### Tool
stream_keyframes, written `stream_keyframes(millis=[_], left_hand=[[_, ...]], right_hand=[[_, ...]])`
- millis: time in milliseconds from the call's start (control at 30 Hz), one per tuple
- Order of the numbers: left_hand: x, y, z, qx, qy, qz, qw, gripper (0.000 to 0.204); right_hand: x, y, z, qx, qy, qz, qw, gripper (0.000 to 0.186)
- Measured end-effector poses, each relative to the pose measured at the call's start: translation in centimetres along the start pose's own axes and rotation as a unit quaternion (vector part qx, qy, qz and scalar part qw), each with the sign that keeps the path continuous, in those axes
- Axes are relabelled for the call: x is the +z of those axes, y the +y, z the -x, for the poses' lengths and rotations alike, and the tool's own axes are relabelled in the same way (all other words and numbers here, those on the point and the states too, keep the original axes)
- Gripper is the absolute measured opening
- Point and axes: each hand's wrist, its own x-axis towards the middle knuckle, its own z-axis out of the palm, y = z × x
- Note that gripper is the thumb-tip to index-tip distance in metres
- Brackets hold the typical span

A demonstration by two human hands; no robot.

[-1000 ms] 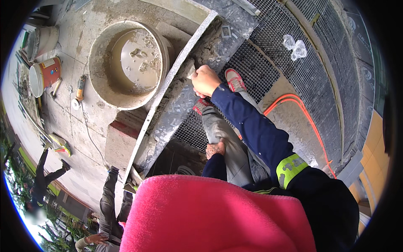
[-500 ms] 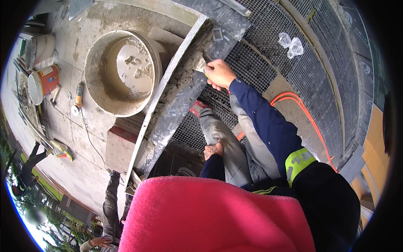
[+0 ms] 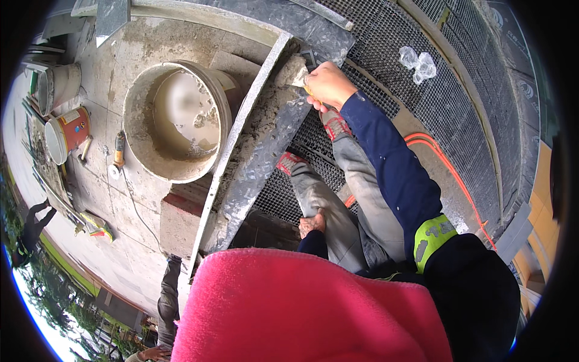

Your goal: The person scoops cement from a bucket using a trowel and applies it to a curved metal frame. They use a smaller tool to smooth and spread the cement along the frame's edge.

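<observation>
My right hand (image 3: pixel 330 85) is closed round the yellow handle of a small trowel (image 3: pixel 299 76). Its pale blade touches wet grey mortar (image 3: pixel 278 78) spread along the stone ledge. My left hand (image 3: pixel 312 223) rests against my left trouser leg near the knee, fingers curled and partly hidden. Beside the mortar a long speckled stone strip (image 3: pixel 240 123) stands as a raised edge. Just left of it is a large bucket (image 3: pixel 134 114) with cloudy water and lumps of mortar inside.
Dimpled black sheeting (image 3: pixel 386 42) lies under my feet, with an orange hose (image 3: pixel 443 158) and a crumpled clear plastic bag (image 3: pixel 417 64). On the left are an angle grinder (image 3: pixel 118 155) with its cord, a hammer (image 3: pixel 85 149) and a red bucket (image 3: pixel 73 128). Other people stand at lower left.
My right hand and the trowel have moved slightly up and right along the ledge, where mortar now shows by the blade. The view has shifted a little; my left hand stays at my leg.
</observation>
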Motion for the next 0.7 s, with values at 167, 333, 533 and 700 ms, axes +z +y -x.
stream_keyframes(millis=[167, 333, 533, 700], left_hand=[[0.0, -0.4, 0.3, 0.000, -0.014, -0.007, 1.000, 0.081], [0.1, 0.1, 0.5, 0.011, -0.024, -0.010, 1.000, 0.082], [0.5, -1.0, -1.0, -0.006, 0.006, 0.001, 1.000, 0.082], [-1.3, 0.5, 1.8, 0.023, -0.031, 0.030, 0.999, 0.082]], right_hand=[[-1.5, -2.3, -2.3, 0.031, -0.044, 0.018, 0.998, 0.017], [-1.8, 0.0, -2.0, 0.020, -0.009, -0.010, 1.000, 0.016], [-1.9, -2.0, 1.9, -0.017, 0.015, 0.002, 1.000, 0.019], [-1.7, 1.5, -1.4, -0.037, 0.080, -0.108, 0.990, 0.022]])
